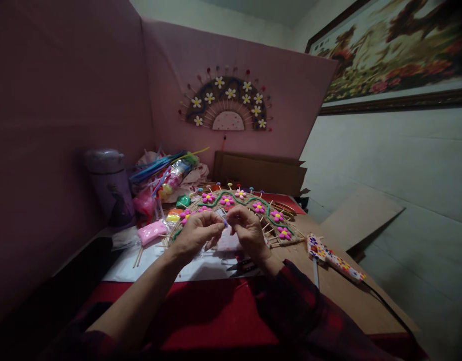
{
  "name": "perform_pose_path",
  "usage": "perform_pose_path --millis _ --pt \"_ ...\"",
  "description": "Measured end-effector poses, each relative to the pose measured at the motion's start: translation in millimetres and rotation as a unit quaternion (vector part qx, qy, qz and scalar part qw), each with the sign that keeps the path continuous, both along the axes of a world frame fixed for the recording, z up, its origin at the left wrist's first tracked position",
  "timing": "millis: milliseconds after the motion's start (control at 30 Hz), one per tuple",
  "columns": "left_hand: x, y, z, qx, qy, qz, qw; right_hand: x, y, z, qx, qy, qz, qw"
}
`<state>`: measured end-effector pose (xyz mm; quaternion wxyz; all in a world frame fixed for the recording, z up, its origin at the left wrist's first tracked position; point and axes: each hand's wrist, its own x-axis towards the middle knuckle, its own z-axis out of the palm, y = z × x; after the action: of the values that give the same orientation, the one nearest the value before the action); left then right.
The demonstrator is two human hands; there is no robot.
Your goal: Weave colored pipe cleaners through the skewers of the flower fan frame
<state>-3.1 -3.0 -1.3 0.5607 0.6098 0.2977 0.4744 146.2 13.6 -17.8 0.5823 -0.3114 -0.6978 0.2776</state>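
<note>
My left hand [197,231] and my right hand [249,231] meet fingertip to fingertip above the table. Between them is a small purple piece [226,222], perhaps soft clay, pinched by the fingers of both hands. Just behind lies a fan-shaped craft [268,228] wrapped in brown cord, with pink clay flowers, a green wavy line and sticks with coloured tips along its outer curve. My hands hide part of its middle. Dark-handled scissors [243,268] rest below my right hand.
A glue gun [334,258] with a cable lies at the right. On the left stand a purple tumbler [112,193], a pink clay pack [152,232] and bagged craft supplies [174,175]. A finished-looking fan [231,103] hangs on the pink panel, above folded cardboard [259,173].
</note>
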Motion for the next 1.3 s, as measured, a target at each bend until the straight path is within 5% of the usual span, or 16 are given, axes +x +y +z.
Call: perform_pose_path --millis 100,267,400,500,600,700,800,900,1067,1300 --pt "3.1 0.1 -2.2 0.007 -0.034 0.014 0.999 -5.2 -1.2 -3.1 -0.055 0.047 0.042 0.996" --pt "7.8 0.4 -2.7 0.028 -0.025 0.129 0.991 -12.1 -5.8 -7.7 -0.076 0.037 0.025 0.996" --pt "4.5 2.1 -3.1 0.126 0.101 0.211 0.964 -11.7 -10.0 -7.0 0.001 -0.057 -0.038 0.998" --pt "1.1 2.9 -1.5 0.225 0.227 0.259 0.912 -8.2 -12.3 -4.9 0.078 -0.159 -0.08 0.981" --pt "-1.3 4.3 -0.1 0.269 0.292 0.249 0.884 -3.7 -11.8 -2.7 0.12 -0.213 -0.094 0.965" --pt "-3.0 6.3 -0.8 0.218 0.268 0.166 0.924 -0.7 -7.8 -1.0 0.101 -0.17 -0.092 0.976" --pt "-3.9 7.3 -2.5 0.092 0.148 0.07 0.982 -1.3 -3.2 0.7 0.013 -0.064 -0.054 0.996" --pt "-2.2 6.0 -3.5 0.002 0.036 0.016 0.999 -4.8 -1.5 1.8 -0.091 0.045 0.028 0.994" --pt "5.1 2.7 -4.9 -0.011 -0.044 0.046 0.998 -12.2 -5.3 -2.3 -0.156 0.128 0.077 0.976" --pt "8.2 5.6 -10.4 0.081 -0.01 0.154 0.985 -19.8 -13.7 -7.8 -0.105 0.086 0.026 0.99"
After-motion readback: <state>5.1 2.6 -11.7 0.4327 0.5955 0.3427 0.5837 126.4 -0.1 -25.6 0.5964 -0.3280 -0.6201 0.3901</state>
